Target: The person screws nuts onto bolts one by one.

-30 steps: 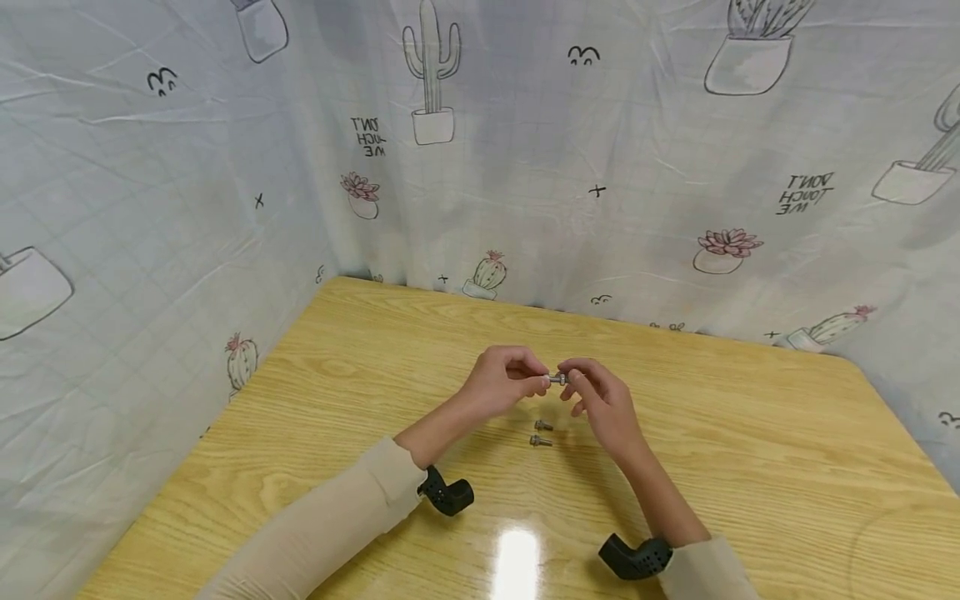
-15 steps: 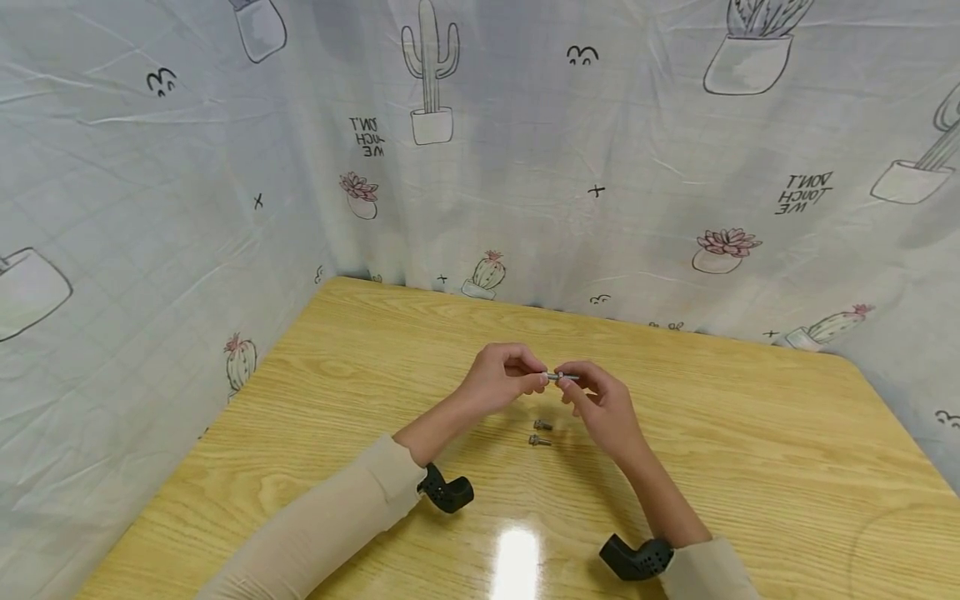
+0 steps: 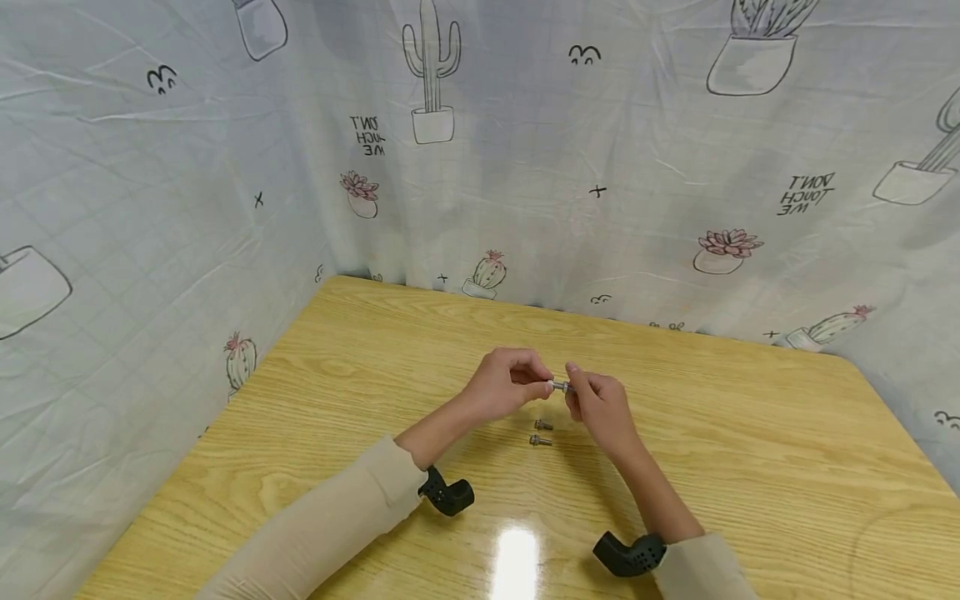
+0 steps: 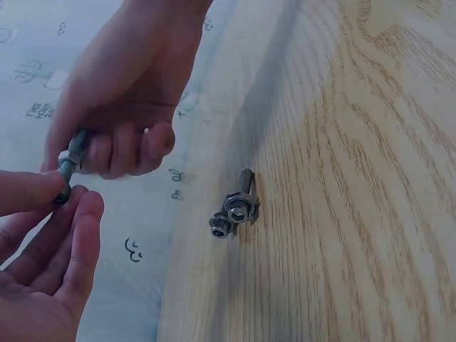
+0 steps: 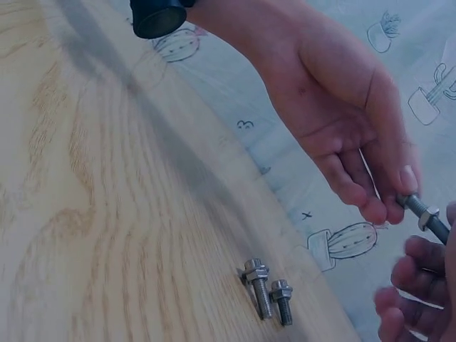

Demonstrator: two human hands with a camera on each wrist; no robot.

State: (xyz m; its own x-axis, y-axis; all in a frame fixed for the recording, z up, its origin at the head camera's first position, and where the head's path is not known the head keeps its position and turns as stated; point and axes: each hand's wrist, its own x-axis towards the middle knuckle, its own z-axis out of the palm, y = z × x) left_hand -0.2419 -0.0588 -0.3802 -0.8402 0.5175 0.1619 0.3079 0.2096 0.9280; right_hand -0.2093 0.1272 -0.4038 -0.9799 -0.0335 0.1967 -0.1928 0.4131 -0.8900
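Observation:
Above the table, my left hand (image 3: 508,385) pinches one end of a metal bolt (image 4: 65,169) between thumb and fingertips. A hex nut (image 5: 429,217) sits partway along its shank. My right hand (image 3: 602,408) is at the other end, its thumb and curled fingers round the threaded part just beyond the nut. The bolt lies roughly level between the hands; the fingers hide both its ends. On the table below lie two more bolts, a longer one (image 5: 258,285) and a shorter one (image 5: 283,303), side by side, each with collar-like hardware close under its socket head.
The wood-grain table (image 3: 360,350) spreads out around the hands. A pale curtain (image 3: 525,167) printed with cacti hangs along its back and left edges. Black wrist mounts (image 3: 630,556) sit on both forearms, and light glares off the near tabletop.
The right hand's fingers have shifted around the bolt and nut, with one digit now pointing up. Both hands have dropped slightly and moved a little right. The two bolts on the table stay put.

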